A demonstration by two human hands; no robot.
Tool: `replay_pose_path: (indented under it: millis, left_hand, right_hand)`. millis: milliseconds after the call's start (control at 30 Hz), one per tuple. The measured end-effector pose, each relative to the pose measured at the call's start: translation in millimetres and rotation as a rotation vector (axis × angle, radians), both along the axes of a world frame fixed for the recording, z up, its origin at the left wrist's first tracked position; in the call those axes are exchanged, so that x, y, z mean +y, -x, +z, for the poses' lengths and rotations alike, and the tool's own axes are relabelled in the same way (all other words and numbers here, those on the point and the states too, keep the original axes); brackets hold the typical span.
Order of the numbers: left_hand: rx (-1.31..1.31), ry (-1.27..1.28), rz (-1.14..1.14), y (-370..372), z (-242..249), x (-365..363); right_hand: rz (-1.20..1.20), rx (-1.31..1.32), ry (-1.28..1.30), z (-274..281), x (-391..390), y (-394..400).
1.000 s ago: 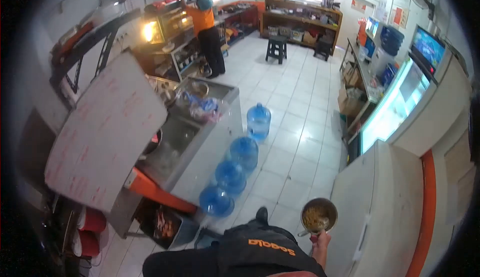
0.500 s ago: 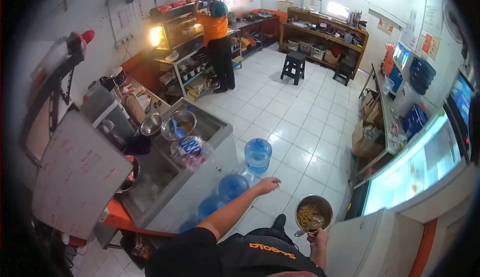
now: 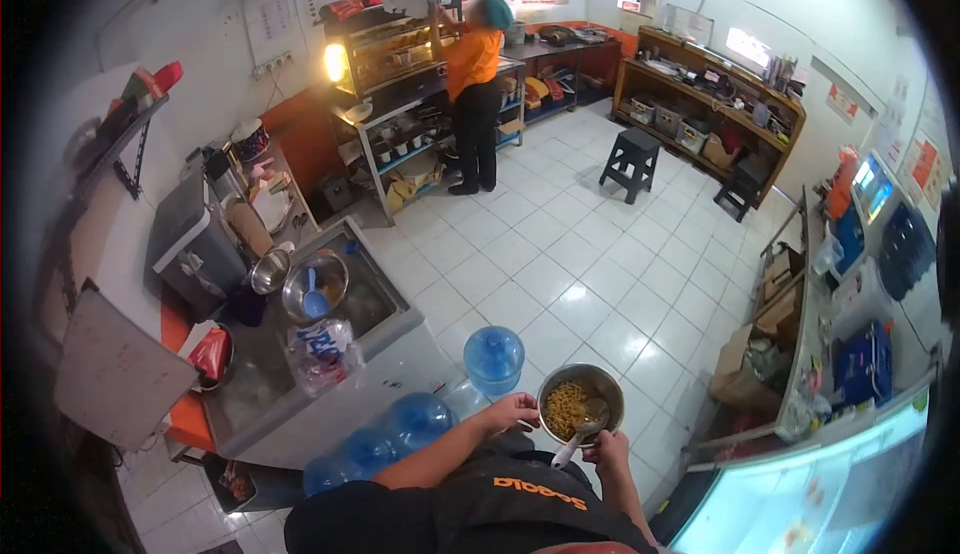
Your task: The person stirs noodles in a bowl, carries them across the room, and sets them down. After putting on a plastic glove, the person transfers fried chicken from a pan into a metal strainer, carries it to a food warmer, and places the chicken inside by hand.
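A steel bowl [image 3: 612,391] is held in front of my body, with small yellow-brown pieces of food [image 3: 566,409] inside. My right hand [image 3: 607,448] is closed on its near right rim. A large metal spoon [image 3: 596,416] rests in the food, its pale handle [image 3: 566,452] sticking out over the near edge toward me. At the bowl's left side is my left hand [image 3: 510,414], fingers loosely bent and apart, fingertips right at the rim.
Blue water jugs [image 3: 493,359] stand on the tiled floor beside a chest freezer [image 3: 400,339] carrying metal bowls [image 3: 335,299]. A person in orange [image 3: 475,64] works at a lit display cabinet [image 3: 395,59]. A black stool [image 3: 630,166] stands ahead; a glowing glass-fronted fridge [image 3: 800,499] is at right.
My left hand has come down to the bowl's left side, and the bowl has moved left and closer to my middle. The view has swung right. The person in orange has lowered their arms.
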State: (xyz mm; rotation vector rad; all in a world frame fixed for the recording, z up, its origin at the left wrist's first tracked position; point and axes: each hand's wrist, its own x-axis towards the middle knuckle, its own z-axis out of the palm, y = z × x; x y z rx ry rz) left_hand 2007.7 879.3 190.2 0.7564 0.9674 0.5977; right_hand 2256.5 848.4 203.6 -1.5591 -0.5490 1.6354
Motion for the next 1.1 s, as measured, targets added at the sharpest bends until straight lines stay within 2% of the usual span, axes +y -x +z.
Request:
replay_pose_path:
  millis: [167, 333, 400, 500, 700, 767, 1000, 1100]
  left_hand:
    - [-0.059, -0.060, 0.184, -21, -4, 94]
    - [-0.110, -0.057, 0.231, -39, 2, 210]
    - [0.001, -0.085, 0.190, -50, 5, 248]
    - [0.014, -0.121, 0.248, -68, 10, 307]
    - [0.106, -0.204, 0.369, -90, -1, 440]
    - [0.152, -0.209, 0.364, -90, -1, 482]
    - [0.150, -0.197, 0.412, -103, 24, 614]
    - [0.121, -0.198, 0.475, -101, 18, 664]
  right_hand:
    - [0.059, 0.037, -0.026, -7, 118, -7]
    - [0.079, 0.031, -0.023, 8, 225, -21]
    - [0.075, 0.037, -0.014, 11, 262, -27]
    - [0.025, 0.035, -0.087, 6, 322, -37]
    - [0.066, 0.019, -0.077, 6, 461, -52]
    - [0.083, 0.031, -0.147, -5, 518, -53]
    - [0.268, -0.011, -0.126, 19, 685, -75]
    - [0.355, -0.056, -0.131, 29, 753, -70]
